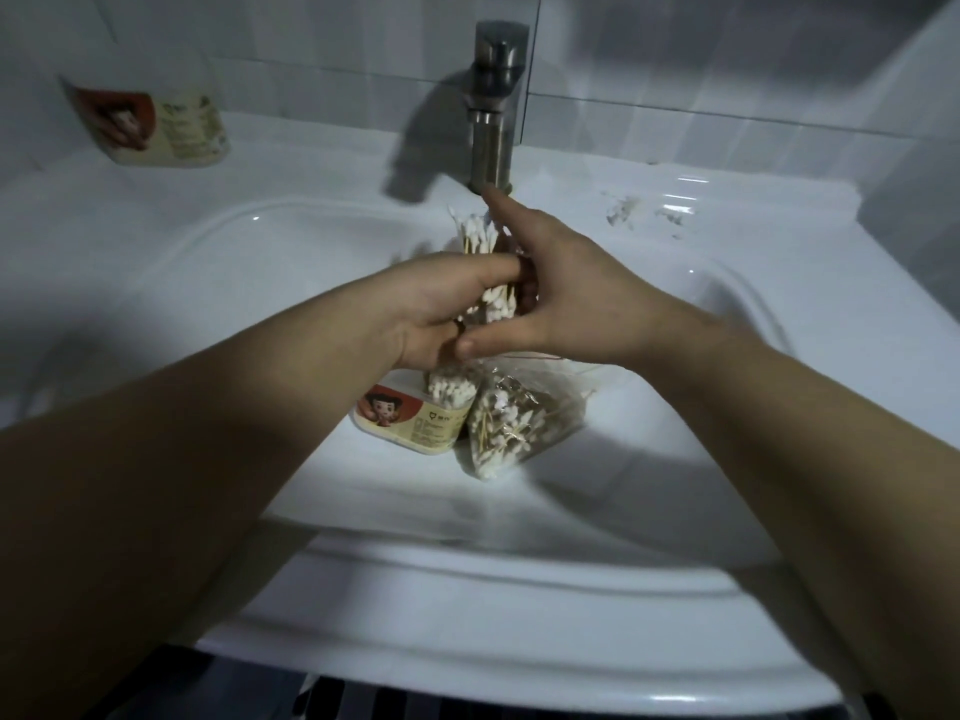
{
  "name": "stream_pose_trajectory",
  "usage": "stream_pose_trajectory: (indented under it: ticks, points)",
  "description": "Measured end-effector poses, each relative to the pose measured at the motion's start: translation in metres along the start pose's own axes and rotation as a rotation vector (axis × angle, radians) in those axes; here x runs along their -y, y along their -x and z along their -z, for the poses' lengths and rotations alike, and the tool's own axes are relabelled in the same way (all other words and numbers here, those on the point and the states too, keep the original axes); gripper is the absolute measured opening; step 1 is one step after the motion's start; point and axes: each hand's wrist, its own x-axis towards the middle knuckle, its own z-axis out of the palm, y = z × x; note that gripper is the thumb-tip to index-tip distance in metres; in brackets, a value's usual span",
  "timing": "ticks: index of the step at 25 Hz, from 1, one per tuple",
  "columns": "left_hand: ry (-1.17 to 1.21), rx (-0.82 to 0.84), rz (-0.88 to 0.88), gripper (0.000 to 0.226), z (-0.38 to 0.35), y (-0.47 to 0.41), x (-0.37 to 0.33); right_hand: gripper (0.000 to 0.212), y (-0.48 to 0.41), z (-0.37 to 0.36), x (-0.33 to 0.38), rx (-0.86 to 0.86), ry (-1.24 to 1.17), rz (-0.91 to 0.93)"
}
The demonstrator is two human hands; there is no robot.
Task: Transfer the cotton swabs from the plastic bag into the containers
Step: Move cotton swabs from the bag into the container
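Over the white sink basin [218, 283] my left hand [441, 298] grips a bundle of cotton swabs [480, 236] with white tips and wooden sticks. My right hand [550, 283] lies against the bundle from the right, fingers fairly straight, index finger pointing up toward the tap. Below the hands a small container [410, 418] with a cartoon label stands in the basin, with several swabs upright in it. Next to it on the right lies the clear plastic bag [519, 423], holding more swabs.
A metal tap [493, 106] rises behind the basin. A second container with the same label [156, 127] stands on the sink ledge at the back left, by the tiled wall. White scraps [628, 210] lie on the ledge at the right.
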Motion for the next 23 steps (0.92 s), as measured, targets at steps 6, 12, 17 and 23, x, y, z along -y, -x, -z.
stream_pose_trajectory:
  ticks: [6, 12, 17, 23]
  points:
    - [-0.012, -0.006, 0.024, 0.017, -0.003, 0.006, 0.000, 0.123, 0.002, 0.001, 0.002, 0.055, -0.091, -0.054]
    - [0.003, -0.005, 0.009, 0.016, -0.006, 0.011, -0.003, 0.125, 0.003, 0.001, 0.002, 0.029, -0.191, -0.063]
    - [0.011, -0.029, 0.011, 0.012, -0.006, 0.013, -0.003, 0.107, 0.002, -0.001, 0.004, -0.017, -0.179, -0.073]
    - [-0.192, -0.070, -0.047, 0.013, -0.003, 0.014, -0.001, 0.107, 0.006, 0.007, 0.004, -0.015, -0.196, -0.071]
